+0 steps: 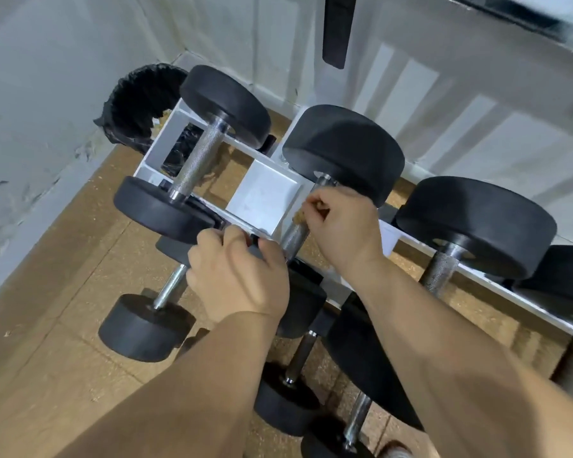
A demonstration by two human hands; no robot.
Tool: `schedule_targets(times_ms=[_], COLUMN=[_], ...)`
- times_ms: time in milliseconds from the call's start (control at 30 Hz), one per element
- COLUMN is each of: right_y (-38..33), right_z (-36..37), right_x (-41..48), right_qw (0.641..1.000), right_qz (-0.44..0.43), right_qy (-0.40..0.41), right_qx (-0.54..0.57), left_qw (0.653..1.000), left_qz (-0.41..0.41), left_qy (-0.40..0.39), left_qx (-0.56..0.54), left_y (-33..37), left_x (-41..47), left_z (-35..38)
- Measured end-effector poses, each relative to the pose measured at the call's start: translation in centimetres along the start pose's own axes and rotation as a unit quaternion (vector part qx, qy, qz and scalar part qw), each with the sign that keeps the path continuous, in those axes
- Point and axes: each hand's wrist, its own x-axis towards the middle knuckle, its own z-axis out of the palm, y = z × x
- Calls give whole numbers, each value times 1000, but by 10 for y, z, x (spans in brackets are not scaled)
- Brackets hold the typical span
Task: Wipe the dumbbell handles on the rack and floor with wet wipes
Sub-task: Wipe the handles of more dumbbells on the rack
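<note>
Flooring of brown speckled material, the floor (63, 259), meets a pale wall (30, 94) along your left. A white steel rack (265, 196) runs diagonally across the floor, from the far left toward the near right. It carries black-headed dumbbells laid across its two rails.

The first dumbbell (197, 163) sits at the rack's left end, with its knurled grip fully exposed. The second dumbbell (341, 150) sits beside it toward the middle of the rack. The third dumbbell (473, 223) follows toward the right end.

Below the rack's front rail, two smaller dumbbells lie on the floor: one floor dumbbell (146, 328) under the left end, and another floor dumbbell (285, 404) nearer the middle. A black-lined bin (133, 107) stands behind the rack's left end, against the wall.

Your left hand (239, 276) rests on the near end of the second dumbbell at the front rail. Its fingers are curled over the black head, which is mostly hidden beneath the hand.

Your right hand (341, 226) is on the handle (293, 234) of the second dumbbell, close to the far head. Its fingertips are pressed together, pinching a small tan wad (300, 218) against the knurled metal. The wad is too small to confirm as a wet wipe. The lower part of the handle shows bare between your two hands.
</note>
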Motion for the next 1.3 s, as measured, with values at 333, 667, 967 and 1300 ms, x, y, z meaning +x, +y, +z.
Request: schedule_targets(times_ms=[333, 667, 967, 1300], right_y=[20, 6, 12, 7], right_z=[-2, 10, 15, 12], right_x=[-11, -19, -25, -14], right_qw=[994, 966, 991, 995], right_qz=[19, -178, -98, -70], right_qy=[-32, -173, -75, -64], right_qx=[101, -72, 56, 13], left_qw=[1000, 1000, 997, 998], left_qz=[5, 3, 7, 11], left_qy=[6, 13, 50, 46], left_qx=[-9, -24, -65, -52], left_y=[0, -2, -6, -7], left_x=[-1, -1, -3, -2], left_z=[0, 0, 0, 5])
